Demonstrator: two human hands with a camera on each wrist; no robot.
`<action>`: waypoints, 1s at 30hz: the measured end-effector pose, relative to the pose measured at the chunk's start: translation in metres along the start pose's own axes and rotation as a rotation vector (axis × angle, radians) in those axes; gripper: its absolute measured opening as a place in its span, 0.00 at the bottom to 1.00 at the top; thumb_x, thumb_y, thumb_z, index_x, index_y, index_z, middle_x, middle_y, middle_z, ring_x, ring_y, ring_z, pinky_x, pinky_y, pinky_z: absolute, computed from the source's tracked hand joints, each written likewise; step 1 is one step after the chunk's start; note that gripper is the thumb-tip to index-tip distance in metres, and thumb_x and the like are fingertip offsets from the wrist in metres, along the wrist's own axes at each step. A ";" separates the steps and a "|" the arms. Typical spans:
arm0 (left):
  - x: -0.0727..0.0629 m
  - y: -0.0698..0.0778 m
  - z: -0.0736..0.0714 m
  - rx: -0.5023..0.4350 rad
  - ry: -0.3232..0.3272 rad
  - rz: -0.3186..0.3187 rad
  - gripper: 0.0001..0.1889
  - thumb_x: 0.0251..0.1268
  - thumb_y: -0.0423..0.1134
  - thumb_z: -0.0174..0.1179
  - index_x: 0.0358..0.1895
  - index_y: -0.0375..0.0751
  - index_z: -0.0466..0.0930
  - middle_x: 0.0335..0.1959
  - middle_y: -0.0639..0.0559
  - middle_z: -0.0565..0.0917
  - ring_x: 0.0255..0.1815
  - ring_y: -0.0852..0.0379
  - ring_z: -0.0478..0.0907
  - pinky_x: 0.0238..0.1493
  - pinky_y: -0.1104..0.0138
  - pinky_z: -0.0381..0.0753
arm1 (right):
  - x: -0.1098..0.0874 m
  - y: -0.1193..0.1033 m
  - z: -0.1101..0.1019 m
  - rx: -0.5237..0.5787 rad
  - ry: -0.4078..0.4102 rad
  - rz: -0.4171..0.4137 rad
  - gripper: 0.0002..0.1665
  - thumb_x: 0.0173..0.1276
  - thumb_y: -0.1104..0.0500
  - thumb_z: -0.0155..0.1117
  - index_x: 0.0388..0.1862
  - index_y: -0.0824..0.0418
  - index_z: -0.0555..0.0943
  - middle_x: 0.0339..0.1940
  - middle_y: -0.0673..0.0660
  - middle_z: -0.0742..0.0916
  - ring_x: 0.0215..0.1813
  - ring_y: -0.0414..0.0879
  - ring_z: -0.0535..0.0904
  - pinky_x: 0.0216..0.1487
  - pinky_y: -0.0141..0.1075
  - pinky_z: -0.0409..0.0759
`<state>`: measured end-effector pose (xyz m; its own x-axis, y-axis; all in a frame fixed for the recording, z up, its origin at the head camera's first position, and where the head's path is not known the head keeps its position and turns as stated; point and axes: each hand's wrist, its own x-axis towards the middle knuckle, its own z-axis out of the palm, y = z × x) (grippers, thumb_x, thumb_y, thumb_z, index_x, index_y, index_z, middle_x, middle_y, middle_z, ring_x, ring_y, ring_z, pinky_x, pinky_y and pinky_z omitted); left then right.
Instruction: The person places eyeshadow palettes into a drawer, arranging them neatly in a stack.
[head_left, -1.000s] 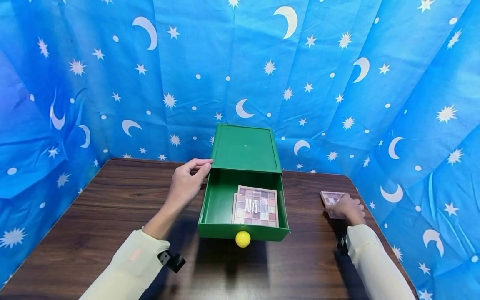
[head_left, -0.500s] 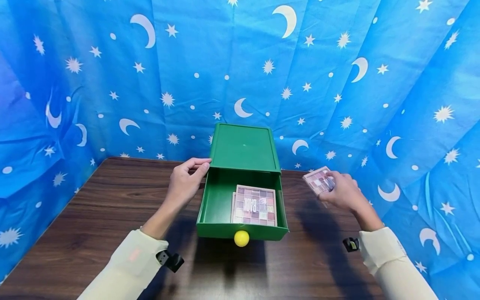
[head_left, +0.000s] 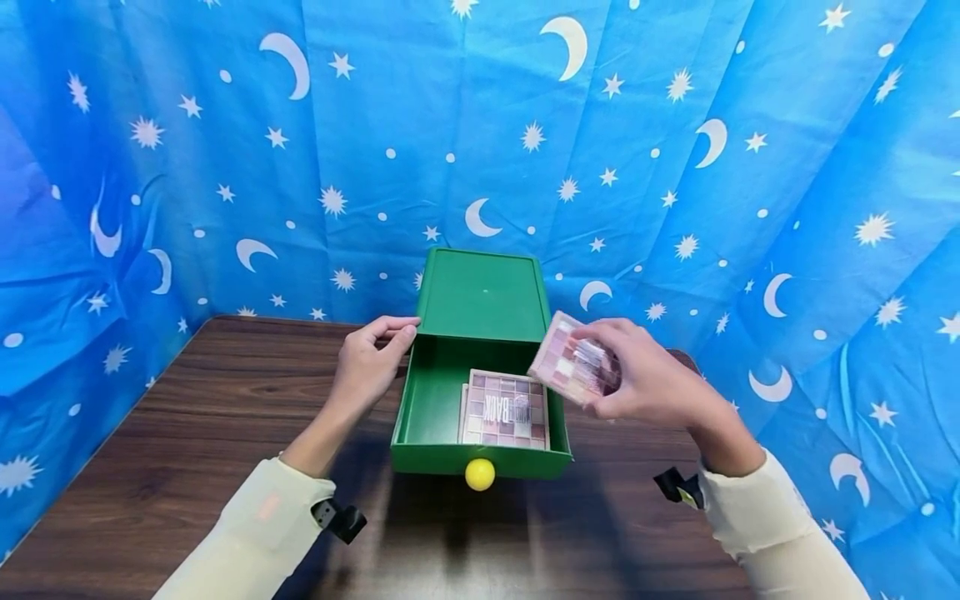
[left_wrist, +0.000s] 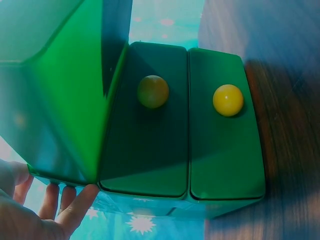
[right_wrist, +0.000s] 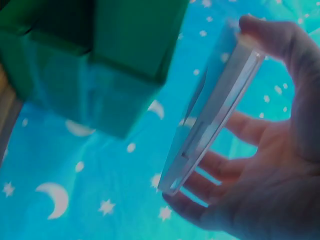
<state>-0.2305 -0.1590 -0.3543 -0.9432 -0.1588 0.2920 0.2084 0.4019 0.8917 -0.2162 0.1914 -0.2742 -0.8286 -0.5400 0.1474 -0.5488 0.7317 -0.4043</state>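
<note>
My right hand (head_left: 645,375) holds an eyeshadow palette (head_left: 573,358) by its edges, tilted, over the right side of the pulled-out drawer (head_left: 435,458). In the right wrist view the clear-lidded palette (right_wrist: 215,120) is seen edge-on between thumb and fingers. Inside the drawer, toward its right, lies another palette (head_left: 506,408) with a grid of pinkish shades, overlapping one beneath it. My left hand (head_left: 367,362) rests its fingertips on the left side of the green drawer cabinet (head_left: 483,292), near the top front corner. In the left wrist view its fingers (left_wrist: 77,210) lie along the cabinet's edge.
The open drawer has a yellow ball knob (head_left: 480,474). Two lower drawers (left_wrist: 150,145) with yellow knobs are closed. Brown wood-grain table (head_left: 225,392) lies all around. A blue moon-and-star cloth (head_left: 360,150) hangs behind and at both sides.
My right hand has lifted the palette from the table's right side and carried it left to the drawer. My left hand has stayed at the cabinet's corner.
</note>
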 end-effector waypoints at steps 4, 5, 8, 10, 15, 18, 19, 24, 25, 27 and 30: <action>0.001 -0.001 -0.001 0.007 0.001 -0.002 0.15 0.76 0.48 0.59 0.58 0.50 0.86 0.50 0.46 0.88 0.47 0.58 0.80 0.38 0.73 0.78 | 0.011 -0.016 0.007 -0.004 -0.037 -0.111 0.47 0.51 0.55 0.75 0.72 0.59 0.73 0.72 0.62 0.72 0.66 0.58 0.66 0.53 0.47 0.77; 0.001 -0.001 0.000 0.005 -0.001 -0.003 0.16 0.76 0.49 0.59 0.58 0.50 0.86 0.50 0.46 0.88 0.47 0.57 0.80 0.38 0.73 0.78 | 0.013 -0.019 0.009 -0.009 -0.044 -0.134 0.46 0.50 0.54 0.75 0.72 0.58 0.73 0.72 0.62 0.72 0.66 0.58 0.66 0.53 0.48 0.77; 0.001 -0.002 0.000 -0.003 -0.012 -0.011 0.16 0.76 0.50 0.59 0.58 0.50 0.86 0.50 0.45 0.88 0.47 0.57 0.80 0.38 0.73 0.79 | 0.018 -0.025 0.016 -0.023 -0.067 -0.179 0.47 0.50 0.53 0.75 0.72 0.57 0.73 0.73 0.61 0.72 0.67 0.57 0.66 0.56 0.49 0.76; 0.001 -0.002 0.000 -0.009 -0.016 -0.017 0.16 0.76 0.50 0.58 0.58 0.50 0.86 0.50 0.45 0.88 0.47 0.57 0.80 0.38 0.73 0.80 | 0.021 -0.028 0.021 -0.023 -0.086 -0.197 0.47 0.50 0.52 0.76 0.72 0.56 0.73 0.73 0.60 0.72 0.68 0.57 0.66 0.57 0.50 0.76; 0.000 -0.001 0.000 -0.016 -0.009 -0.018 0.16 0.76 0.50 0.59 0.58 0.51 0.86 0.50 0.46 0.88 0.47 0.58 0.80 0.38 0.72 0.80 | 0.019 -0.032 0.026 -0.010 -0.098 -0.197 0.47 0.55 0.51 0.79 0.74 0.54 0.71 0.79 0.63 0.66 0.76 0.62 0.61 0.70 0.64 0.69; -0.001 -0.002 0.001 -0.033 -0.010 -0.016 0.16 0.76 0.49 0.59 0.58 0.49 0.86 0.50 0.45 0.88 0.46 0.59 0.81 0.38 0.73 0.82 | 0.012 -0.032 0.028 -0.001 -0.046 -0.149 0.44 0.59 0.52 0.78 0.73 0.54 0.71 0.80 0.62 0.65 0.79 0.63 0.58 0.72 0.67 0.66; -0.001 -0.002 0.001 -0.037 -0.008 -0.013 0.16 0.76 0.48 0.59 0.58 0.49 0.86 0.49 0.45 0.88 0.45 0.60 0.81 0.38 0.73 0.83 | 0.009 -0.032 0.029 0.001 -0.023 -0.133 0.43 0.60 0.52 0.78 0.73 0.55 0.72 0.80 0.62 0.66 0.79 0.62 0.59 0.72 0.67 0.65; 0.000 -0.001 0.002 -0.029 0.008 -0.002 0.15 0.76 0.47 0.59 0.57 0.48 0.86 0.49 0.45 0.88 0.45 0.61 0.81 0.38 0.75 0.82 | -0.008 -0.037 0.033 0.007 0.112 -0.070 0.36 0.63 0.53 0.76 0.69 0.57 0.76 0.72 0.59 0.75 0.75 0.59 0.67 0.71 0.63 0.69; 0.001 -0.001 0.002 -0.025 0.009 -0.002 0.15 0.76 0.47 0.59 0.57 0.48 0.86 0.49 0.45 0.88 0.45 0.61 0.81 0.38 0.75 0.82 | -0.012 -0.039 0.035 0.011 0.142 -0.065 0.35 0.62 0.54 0.76 0.68 0.57 0.76 0.71 0.58 0.76 0.73 0.59 0.69 0.70 0.63 0.70; 0.001 -0.002 0.002 -0.016 0.010 -0.001 0.15 0.76 0.47 0.59 0.57 0.48 0.86 0.49 0.45 0.88 0.46 0.60 0.80 0.38 0.75 0.80 | -0.019 -0.042 0.038 0.021 0.202 -0.052 0.34 0.62 0.55 0.76 0.67 0.57 0.77 0.67 0.58 0.79 0.70 0.57 0.72 0.67 0.60 0.75; 0.001 -0.003 0.002 -0.006 0.006 -0.006 0.15 0.76 0.48 0.59 0.58 0.49 0.86 0.50 0.46 0.88 0.46 0.59 0.80 0.37 0.74 0.79 | -0.031 -0.048 0.046 0.044 0.283 -0.024 0.33 0.61 0.56 0.77 0.66 0.57 0.79 0.63 0.57 0.81 0.65 0.54 0.76 0.62 0.57 0.79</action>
<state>-0.2327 -0.1580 -0.3573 -0.9428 -0.1668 0.2885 0.2041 0.3953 0.8956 -0.1596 0.1540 -0.3005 -0.8165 -0.4150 0.4013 -0.5687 0.6978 -0.4355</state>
